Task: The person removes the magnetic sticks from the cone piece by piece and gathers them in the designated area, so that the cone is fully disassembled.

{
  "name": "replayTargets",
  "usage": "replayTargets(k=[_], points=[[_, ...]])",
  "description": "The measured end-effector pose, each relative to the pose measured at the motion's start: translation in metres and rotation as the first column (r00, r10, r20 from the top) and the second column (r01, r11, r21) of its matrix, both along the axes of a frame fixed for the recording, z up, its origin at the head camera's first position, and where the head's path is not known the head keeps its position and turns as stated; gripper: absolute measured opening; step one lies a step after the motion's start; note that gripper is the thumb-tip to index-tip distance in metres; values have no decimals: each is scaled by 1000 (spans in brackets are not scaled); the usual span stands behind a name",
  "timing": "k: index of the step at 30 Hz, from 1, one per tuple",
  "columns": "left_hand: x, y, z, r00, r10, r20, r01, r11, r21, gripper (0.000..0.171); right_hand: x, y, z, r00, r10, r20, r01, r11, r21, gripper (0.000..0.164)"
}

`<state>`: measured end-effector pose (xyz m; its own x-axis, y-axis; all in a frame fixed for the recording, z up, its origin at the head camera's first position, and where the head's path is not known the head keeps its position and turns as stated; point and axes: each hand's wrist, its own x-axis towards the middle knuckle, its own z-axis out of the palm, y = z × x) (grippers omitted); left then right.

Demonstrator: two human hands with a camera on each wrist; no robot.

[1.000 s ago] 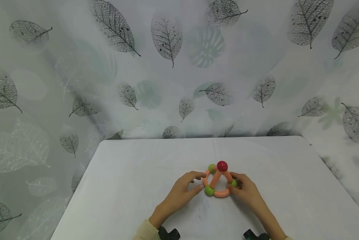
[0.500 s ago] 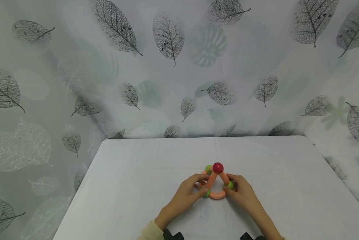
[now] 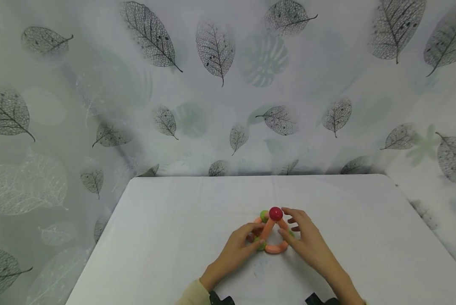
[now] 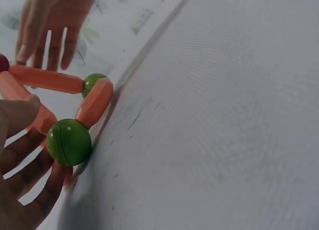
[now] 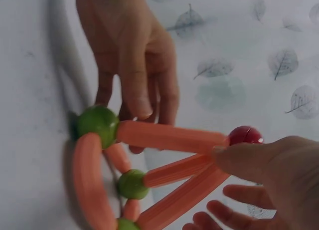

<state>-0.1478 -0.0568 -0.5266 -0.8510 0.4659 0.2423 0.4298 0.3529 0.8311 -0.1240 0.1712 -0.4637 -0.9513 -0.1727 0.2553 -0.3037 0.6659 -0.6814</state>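
Observation:
A pyramid of building-toy pieces stands on the white table (image 3: 174, 237). It has a red ball (image 3: 276, 213) on top, straight orange rods (image 5: 172, 136) sloping down from it, green balls (image 4: 69, 142) at the corners and curved orange rods (image 5: 89, 180) around the base. My left hand (image 3: 233, 250) holds the left side, its thumb over a sloping rod and its fingers behind. My right hand (image 3: 308, 243) is beside the top right, fingers spread around the upper rod just below the red ball. In the right wrist view its thumb overlaps the rods; whether it touches cannot be told.
A leaf-patterned curtain (image 3: 190, 152) hangs behind the table and along its sides. Black wrist devices (image 3: 222, 300) show at the bottom edge, below the hands.
My left hand has moved right and taken hold of the pyramid, which shifted slightly left. My right hand has let go of the lower right green ball and risen toward the red ball.

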Motion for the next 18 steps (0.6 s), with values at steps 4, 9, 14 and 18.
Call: replayTargets(k=[4,9,14,18], points=[[0,-2,-2,1000,-1,-10,1,1000,0,37,-1,-10,10,993,47,-105,-48,999,-8,65],[1,-4,-5,1000,14,-22,-14,1000,-11,34,-6,-22,17,984,85,-155,-76,995,64,57],[4,-6,-8,999,18,-31,-19,1000,-15,35,-7,-28,19,981,85,-174,-62,990,130,43],[2,-3,-7,999,2,-35,-2,1000,-1,34,-6,-27,21,978,69,-198,-40,988,149,39]])
